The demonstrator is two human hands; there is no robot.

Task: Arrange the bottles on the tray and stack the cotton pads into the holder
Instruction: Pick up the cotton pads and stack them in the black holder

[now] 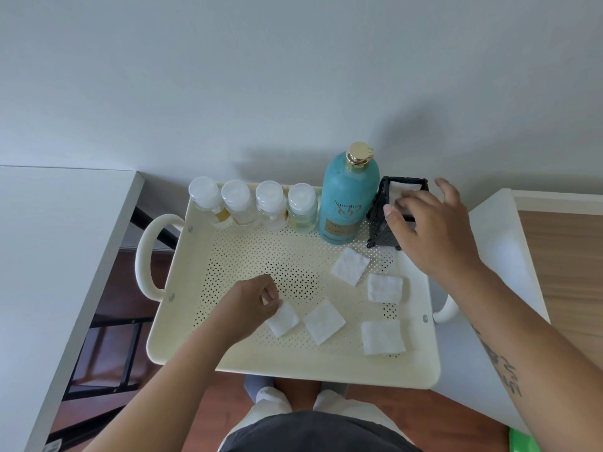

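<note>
W/ the bottles (254, 203) lined up at the back of the tray (293, 367), pad-stacking's in hand: one cotton pad (284, 320) is pinched by the left hand (251, 301), to be carried next to the holder (380, 230), which is covered (prob steadied) by the spread right hand (434, 230).

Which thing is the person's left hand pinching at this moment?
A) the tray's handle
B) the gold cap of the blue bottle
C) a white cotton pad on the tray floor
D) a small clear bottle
C: the left hand has its fingers curled onto the corner of a white cotton pad, which lies on the perforated floor of the tray.
</note>
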